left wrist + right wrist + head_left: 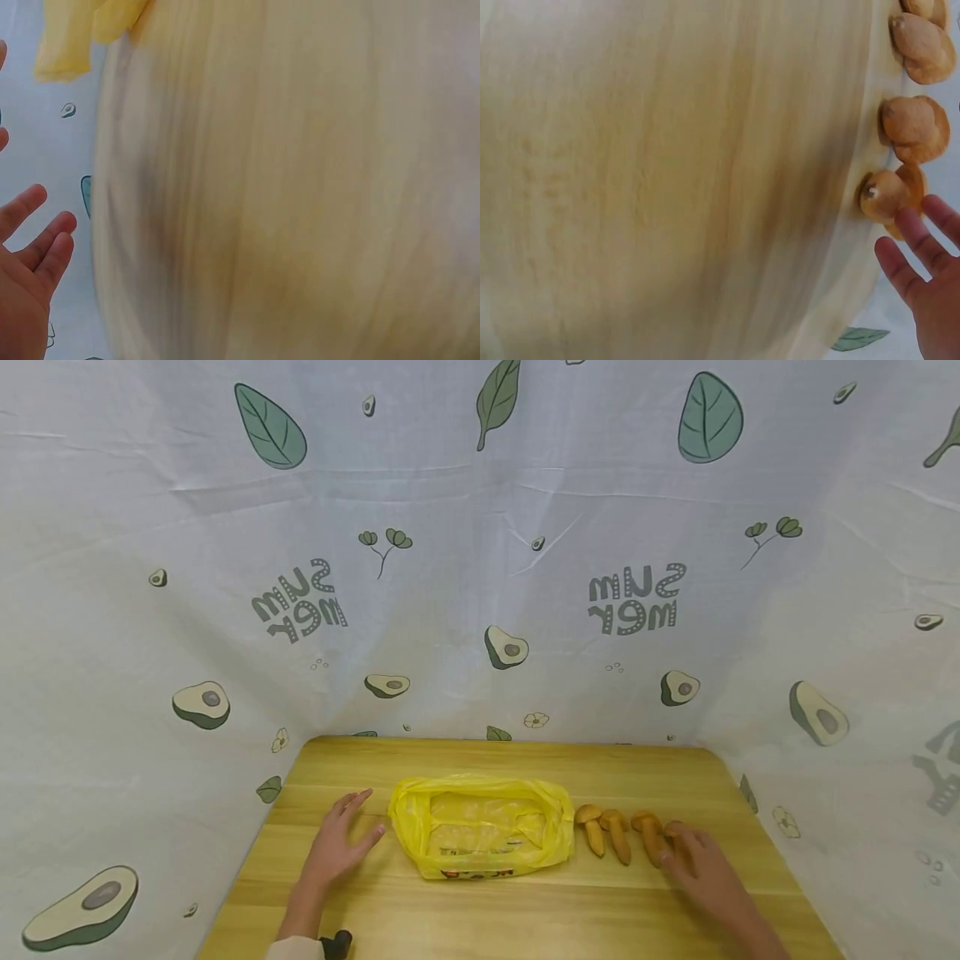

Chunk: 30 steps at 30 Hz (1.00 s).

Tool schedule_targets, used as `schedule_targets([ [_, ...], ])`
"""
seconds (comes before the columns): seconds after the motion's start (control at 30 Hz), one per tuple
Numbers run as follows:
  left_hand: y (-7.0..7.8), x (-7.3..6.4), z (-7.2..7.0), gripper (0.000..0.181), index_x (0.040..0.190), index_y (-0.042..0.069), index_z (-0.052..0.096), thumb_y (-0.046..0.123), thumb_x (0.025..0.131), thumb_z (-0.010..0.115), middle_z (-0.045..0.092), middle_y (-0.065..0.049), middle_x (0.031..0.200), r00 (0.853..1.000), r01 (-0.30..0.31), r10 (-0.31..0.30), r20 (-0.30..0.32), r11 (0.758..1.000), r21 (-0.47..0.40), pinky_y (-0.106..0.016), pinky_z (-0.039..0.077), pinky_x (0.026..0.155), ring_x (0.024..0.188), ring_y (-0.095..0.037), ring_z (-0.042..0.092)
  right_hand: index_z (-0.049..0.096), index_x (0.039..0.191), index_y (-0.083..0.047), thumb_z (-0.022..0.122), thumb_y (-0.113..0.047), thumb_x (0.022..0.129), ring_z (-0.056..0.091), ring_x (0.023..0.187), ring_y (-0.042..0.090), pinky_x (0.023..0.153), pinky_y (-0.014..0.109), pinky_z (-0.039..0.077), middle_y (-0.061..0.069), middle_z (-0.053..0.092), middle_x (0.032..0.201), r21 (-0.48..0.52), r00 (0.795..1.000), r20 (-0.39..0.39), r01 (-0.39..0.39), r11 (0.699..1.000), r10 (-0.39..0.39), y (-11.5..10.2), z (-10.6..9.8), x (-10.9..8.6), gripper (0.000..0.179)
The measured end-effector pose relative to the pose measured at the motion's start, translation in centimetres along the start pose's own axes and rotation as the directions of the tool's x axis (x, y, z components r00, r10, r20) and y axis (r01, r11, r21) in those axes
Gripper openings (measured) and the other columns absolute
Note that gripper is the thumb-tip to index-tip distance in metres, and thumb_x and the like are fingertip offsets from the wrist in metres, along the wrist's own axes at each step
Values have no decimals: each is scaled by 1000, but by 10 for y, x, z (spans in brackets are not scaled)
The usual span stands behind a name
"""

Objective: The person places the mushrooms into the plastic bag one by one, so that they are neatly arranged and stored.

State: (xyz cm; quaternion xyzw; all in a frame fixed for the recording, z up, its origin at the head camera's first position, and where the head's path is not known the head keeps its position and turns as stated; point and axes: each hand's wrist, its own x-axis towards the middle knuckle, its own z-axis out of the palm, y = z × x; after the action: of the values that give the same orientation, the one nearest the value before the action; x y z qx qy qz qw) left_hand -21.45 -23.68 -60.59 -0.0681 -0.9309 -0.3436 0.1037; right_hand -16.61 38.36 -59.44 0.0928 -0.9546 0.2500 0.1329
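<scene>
In the head view a yellow plastic bag (pixel 431 864) stands on the table with its mouth spread wide. My left hand (pixel 335 847) is just left of it, fingers apart and holding nothing; its spread fingers (pixel 54 259) also show in the left wrist view. Right of the bag several orange-brown mushrooms (pixel 617 837) lie in a row, stems towards me. My right hand (pixel 708 877) is over the rightmost mushroom (pixel 885 196) and partly hides it in the head view. In the right wrist view its extended fingertips are right at that mushroom, with the thumb out of sight.
The wood-grain table (pixel 525 910) has rounded far corners. Behind it and at both sides hangs a white cloth (pixel 450 593) printed with avocados and leaves. A black strap piece (pixel 337 943) shows by the left sleeve (pixel 296 948).
</scene>
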Motion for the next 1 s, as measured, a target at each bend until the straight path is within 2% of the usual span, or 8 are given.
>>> schedule_targets([
  [0.17,2,-1,13,69,155,24,48,49,95,71,44,-22,157,1000,-13,13,7,999,-39,-77,39,102,139,-52,44,56,137,1,68,-25,99,56,115,52,88,72,46,32,59,128,-7,1000,-14,-16,1000,16,-2,2,-2,48],
  [0.33,6,-1,26,69,155,25,47,49,95,70,44,-21,157,999,-19,21,25,997,-80,-76,37,106,142,-49,42,54,140,3,64,-27,102,54,116,52,89,72,45,35,56,129,-13,998,-22,-67,998,67,0,3,-5,50],
  [0.53,15,-3,43,68,157,29,44,53,97,65,35,-22,163,997,11,2,80,988,-152,-78,35,106,146,-51,36,56,132,8,62,-31,103,56,110,53,88,69,46,37,55,123,-53,990,-29,-143,988,141,6,7,-13,49],
  [0.63,20,-6,51,65,157,29,43,52,100,62,33,-23,164,996,18,-2,88,984,-176,-79,35,105,146,-52,35,57,130,9,63,-30,102,58,106,53,86,69,48,38,55,120,-63,987,-22,-162,985,161,8,9,-15,48],
  [0.87,28,-9,60,61,157,31,43,54,102,56,31,-29,163,996,50,-35,87,983,-178,-81,34,103,146,-57,33,53,133,11,63,-26,101,58,108,55,88,69,48,42,54,122,-61,973,35,-228,972,230,10,10,-14,50],
  [1.0,28,-10,61,61,157,28,44,53,103,56,35,-23,164,994,59,-40,98,979,-197,-82,29,107,149,-56,29,54,133,10,63,-21,100,60,105,55,88,68,48,41,60,117,-50,973,13,-228,972,229,12,11,-14,46],
])
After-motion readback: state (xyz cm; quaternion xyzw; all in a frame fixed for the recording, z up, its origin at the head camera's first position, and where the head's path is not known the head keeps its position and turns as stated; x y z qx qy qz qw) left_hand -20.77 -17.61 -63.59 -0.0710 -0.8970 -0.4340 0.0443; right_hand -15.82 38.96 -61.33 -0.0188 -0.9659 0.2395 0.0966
